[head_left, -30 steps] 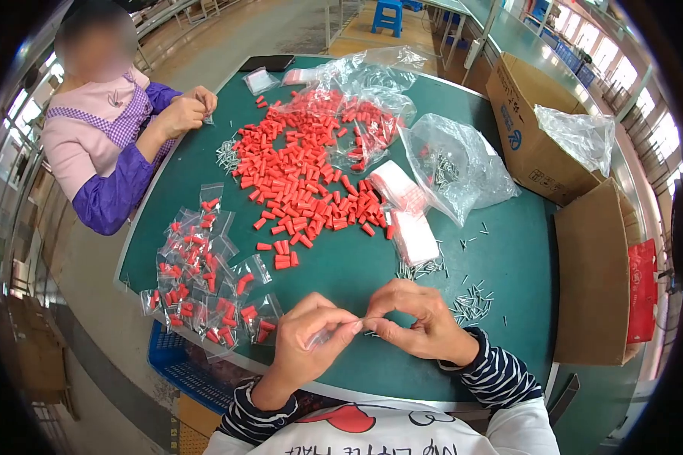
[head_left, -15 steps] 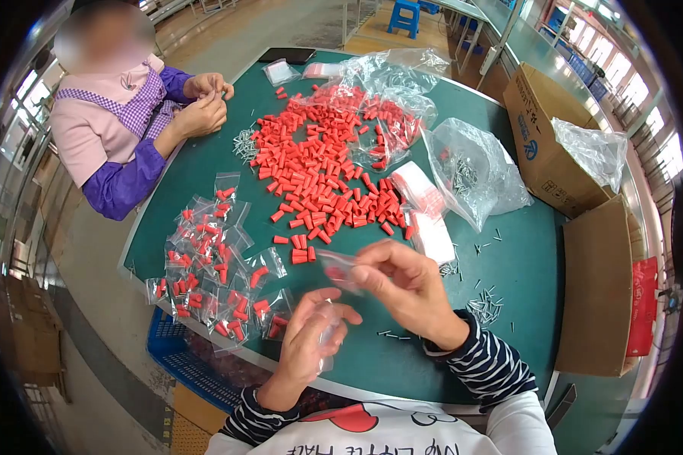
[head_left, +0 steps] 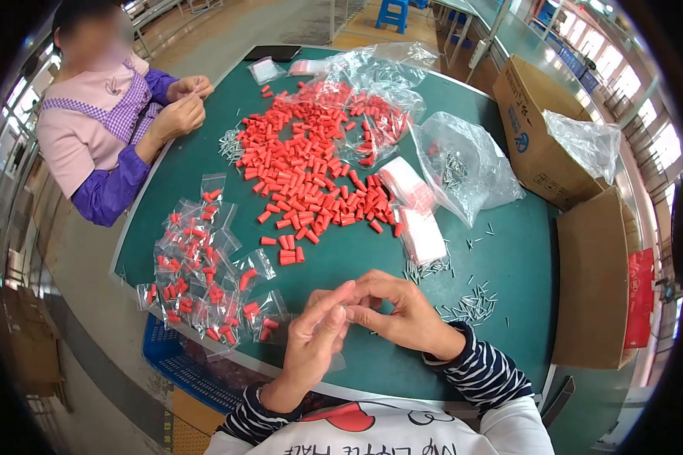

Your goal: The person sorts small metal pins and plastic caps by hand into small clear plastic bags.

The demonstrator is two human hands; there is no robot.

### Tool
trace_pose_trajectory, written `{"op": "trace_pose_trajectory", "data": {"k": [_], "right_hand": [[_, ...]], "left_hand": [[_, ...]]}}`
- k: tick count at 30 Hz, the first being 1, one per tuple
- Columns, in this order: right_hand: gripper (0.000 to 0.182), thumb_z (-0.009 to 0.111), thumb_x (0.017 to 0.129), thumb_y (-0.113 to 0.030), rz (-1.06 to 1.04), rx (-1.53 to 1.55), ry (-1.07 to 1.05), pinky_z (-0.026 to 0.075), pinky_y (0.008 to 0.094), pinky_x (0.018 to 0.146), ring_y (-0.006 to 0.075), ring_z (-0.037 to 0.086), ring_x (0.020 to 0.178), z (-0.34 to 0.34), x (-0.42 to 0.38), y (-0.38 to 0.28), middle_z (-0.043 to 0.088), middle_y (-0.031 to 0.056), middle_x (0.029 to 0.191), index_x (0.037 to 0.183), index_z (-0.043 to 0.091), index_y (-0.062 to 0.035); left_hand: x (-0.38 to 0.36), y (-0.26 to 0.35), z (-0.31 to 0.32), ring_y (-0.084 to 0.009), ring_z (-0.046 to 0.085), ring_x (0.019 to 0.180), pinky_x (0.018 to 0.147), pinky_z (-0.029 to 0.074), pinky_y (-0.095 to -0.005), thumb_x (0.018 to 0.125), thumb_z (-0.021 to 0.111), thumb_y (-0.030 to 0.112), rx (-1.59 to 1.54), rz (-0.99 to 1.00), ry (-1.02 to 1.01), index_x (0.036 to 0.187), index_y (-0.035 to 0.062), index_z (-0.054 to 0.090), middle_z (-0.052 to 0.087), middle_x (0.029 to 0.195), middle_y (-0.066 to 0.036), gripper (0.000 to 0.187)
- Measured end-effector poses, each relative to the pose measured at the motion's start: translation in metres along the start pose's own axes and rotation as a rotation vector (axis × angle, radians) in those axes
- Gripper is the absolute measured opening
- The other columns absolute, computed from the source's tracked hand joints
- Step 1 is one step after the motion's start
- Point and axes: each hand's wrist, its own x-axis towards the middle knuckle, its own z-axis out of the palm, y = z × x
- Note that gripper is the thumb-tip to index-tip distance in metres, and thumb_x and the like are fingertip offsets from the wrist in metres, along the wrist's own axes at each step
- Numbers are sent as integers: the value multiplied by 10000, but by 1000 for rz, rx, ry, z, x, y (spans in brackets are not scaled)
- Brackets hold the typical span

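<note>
My left hand [head_left: 311, 341] is closed around a clear plastic bag [head_left: 337, 362], part of which shows below the palm. My right hand [head_left: 406, 315] meets it at the fingertips, thumb and fingers pinched together. What lies between the fingertips is hidden. To the left of my hands lies a heap of small zip bags [head_left: 209, 280] with red tapered caps inside. Beyond them spreads a large pile of loose red caps [head_left: 303, 163]. Near my right hand, metal screws or pins [head_left: 474, 305] lie scattered on the green table [head_left: 501, 258].
Flat zip bags [head_left: 423, 235] lie stacked near a large clear bag [head_left: 470, 171] holding metal pieces. Cardboard boxes [head_left: 596, 280] line the right edge. A co-worker [head_left: 91, 129] at the left handles something small. A blue basket [head_left: 182, 360] sits below the front edge.
My hands have come together at the fingertips. The small bag with red contents, held up in my right hand before, no longer shows there. The view has shifted slightly.
</note>
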Motion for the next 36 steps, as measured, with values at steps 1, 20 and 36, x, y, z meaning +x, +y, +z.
{"op": "trace_pose_trajectory", "data": {"k": [1,20,36], "right_hand": [[135,700,889,-73,-31,34,-12,457,277,744,146,577,839,-1,-1,4,640,58,961,1021,705,-45],[110,656,922,-96,-8,26,40,484,264,691,91,588,754,-37,-30,2,643,27,817,966,642,3],[167,680,841,-21,-140,-130,120,505,305,716,194,630,816,-42,-34,-5,629,93,917,1005,657,-4]], "left_hand": [[0,1,1,-35,457,716,497,327,-160,1017,545,227,-17,-25,-19,1339,74,555,530,1052,23,357],[11,17,8,-34,450,622,565,362,-186,856,747,72,495,47,-72,1126,16,695,527,752,32,280],[13,9,12,-56,435,587,519,330,-208,689,874,49,759,404,-2,774,49,681,528,725,-1,211]]}}
